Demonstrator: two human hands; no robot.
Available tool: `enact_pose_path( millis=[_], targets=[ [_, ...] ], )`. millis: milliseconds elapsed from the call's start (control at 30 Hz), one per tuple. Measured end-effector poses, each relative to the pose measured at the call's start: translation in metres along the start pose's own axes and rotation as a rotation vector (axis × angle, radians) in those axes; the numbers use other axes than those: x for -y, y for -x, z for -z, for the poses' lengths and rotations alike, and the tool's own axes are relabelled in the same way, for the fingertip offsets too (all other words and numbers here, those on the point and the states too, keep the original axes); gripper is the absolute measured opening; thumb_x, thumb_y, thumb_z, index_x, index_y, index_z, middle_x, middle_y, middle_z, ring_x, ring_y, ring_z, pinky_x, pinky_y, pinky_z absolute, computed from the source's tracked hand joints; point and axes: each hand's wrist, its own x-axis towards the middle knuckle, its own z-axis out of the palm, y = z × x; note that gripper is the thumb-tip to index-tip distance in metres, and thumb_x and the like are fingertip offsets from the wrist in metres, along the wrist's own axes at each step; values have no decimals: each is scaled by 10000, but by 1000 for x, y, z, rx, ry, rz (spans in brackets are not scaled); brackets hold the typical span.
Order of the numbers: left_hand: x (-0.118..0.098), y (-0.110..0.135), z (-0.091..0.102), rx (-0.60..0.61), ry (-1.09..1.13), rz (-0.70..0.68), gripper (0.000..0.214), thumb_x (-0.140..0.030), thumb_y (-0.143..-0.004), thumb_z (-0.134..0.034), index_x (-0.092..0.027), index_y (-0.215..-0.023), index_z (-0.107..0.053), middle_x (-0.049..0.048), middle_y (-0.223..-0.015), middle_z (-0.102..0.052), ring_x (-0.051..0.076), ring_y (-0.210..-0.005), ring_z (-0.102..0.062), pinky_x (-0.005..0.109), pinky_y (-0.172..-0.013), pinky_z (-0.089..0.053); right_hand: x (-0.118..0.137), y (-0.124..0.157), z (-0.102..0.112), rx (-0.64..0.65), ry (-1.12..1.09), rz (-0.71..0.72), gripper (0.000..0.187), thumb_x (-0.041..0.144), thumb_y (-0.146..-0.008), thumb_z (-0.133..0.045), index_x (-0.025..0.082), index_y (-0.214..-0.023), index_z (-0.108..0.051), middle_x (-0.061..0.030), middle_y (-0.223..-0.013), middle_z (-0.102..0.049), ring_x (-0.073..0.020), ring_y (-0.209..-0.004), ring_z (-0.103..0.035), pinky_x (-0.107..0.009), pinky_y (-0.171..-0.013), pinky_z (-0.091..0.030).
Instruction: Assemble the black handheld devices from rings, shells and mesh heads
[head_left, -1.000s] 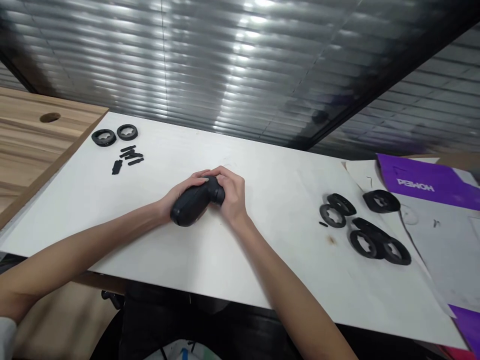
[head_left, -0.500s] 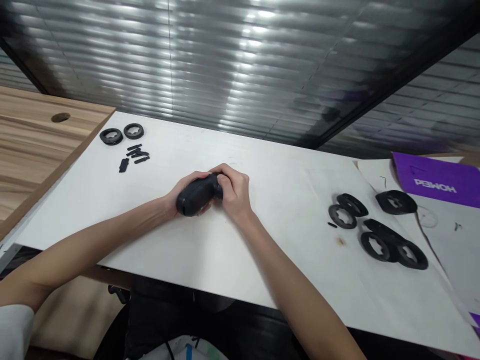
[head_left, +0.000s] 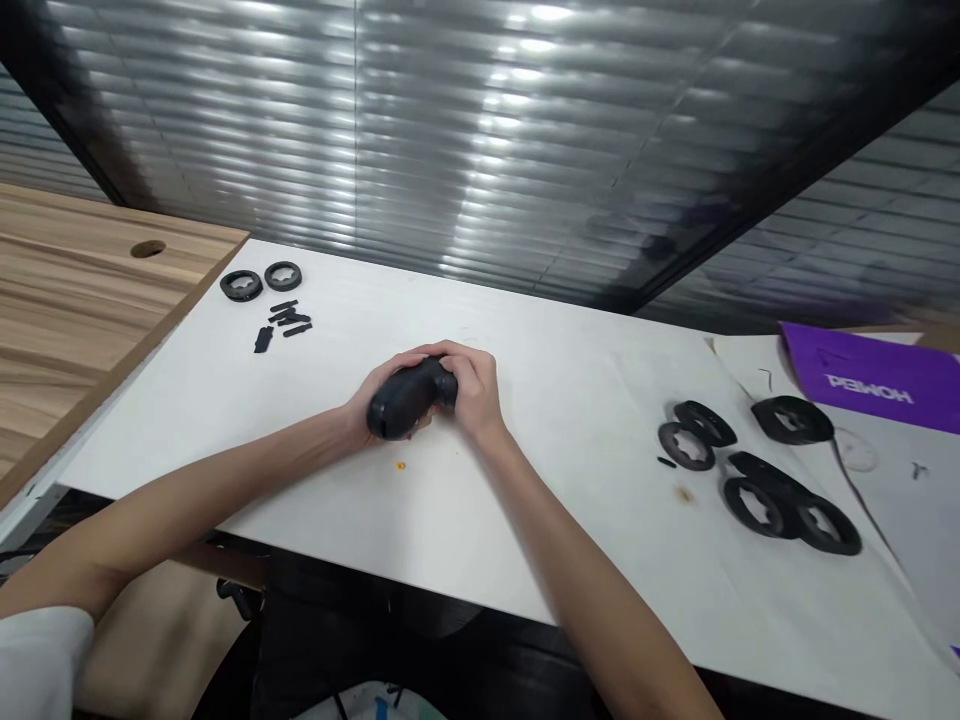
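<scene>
Left hand (head_left: 379,408) and right hand (head_left: 472,392) both clenched around a matte black moulded grip (head_left: 411,397), held over the middle of the white table (head_left: 525,540). Smooth, curved body: a loosened hold could let it slip and drop. Black rings with star-shaped holes (head_left: 757,505) lie well right, thin black strips (head_left: 289,320) well left; a fumble might scatter these light pieces. Tiny orange speck (head_left: 400,465) just below the hands.

The white table (head_left: 525,540) carries a matte black plastic grip (head_left: 411,397), black rings (head_left: 757,507) and a tiny orange speck (head_left: 400,466). Left of the table runs tan streaked wood grain (head_left: 90,300); right of it, a purple card (head_left: 855,368) bears white lettering.
</scene>
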Motion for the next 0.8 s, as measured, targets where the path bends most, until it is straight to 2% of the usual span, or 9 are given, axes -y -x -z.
enact_pose_path(
  millis=[233, 433, 533, 667, 800],
  targets=[
    [-9, -3, 6, 72, 0, 122, 485, -450, -1032, -381, -128, -759, -621, 116, -578, -623, 178, -361, -534, 241, -302, -361, -3, 7, 2, -11, 107, 94, 312, 314, -828, -446, 199, -802, -735, -33, -800, -760, -237, -802, -683, -353, -756, -495],
    [-7, -5, 10, 64, 86, 162, 404, -449, -1012, -466, -137, -813, -627, 117, -619, -631, 196, -438, -570, 210, -293, -314, -4, 10, -1, -59, 189, 127, 316, 306, -859, -424, 204, -825, -721, -32, -808, -756, -234, -788, -672, -354, -741, -485],
    [-6, -4, 7, 66, 131, 164, 403, -464, -1009, -459, -138, -850, -634, 110, -624, -622, 175, -408, -520, 198, -282, -278, -5, 8, -1, -59, 211, 132, 307, 303, -867, -418, 212, -799, -703, -23, -749, -719, -227, -743, -646, -351, -709, -467],
    [-7, -4, 4, 83, 137, 202, 435, -483, -1019, -395, -145, -860, -618, 109, -610, -606, 161, -378, -482, 190, -272, -238, -9, 5, -1, -63, 197, 129, 293, 304, -876, -415, 218, -799, -684, -21, -759, -709, -227, -749, -630, -356, -721, -457],
    [-1, -7, 8, 111, 135, 165, 399, -497, -988, -457, -152, -861, -612, 95, -624, -603, 153, -393, -481, 201, -302, -281, -19, 4, -1, -46, 108, 113, 248, 304, -885, -441, 221, -818, -664, -21, -789, -690, -232, -789, -628, -362, -759, -464]
  ],
)
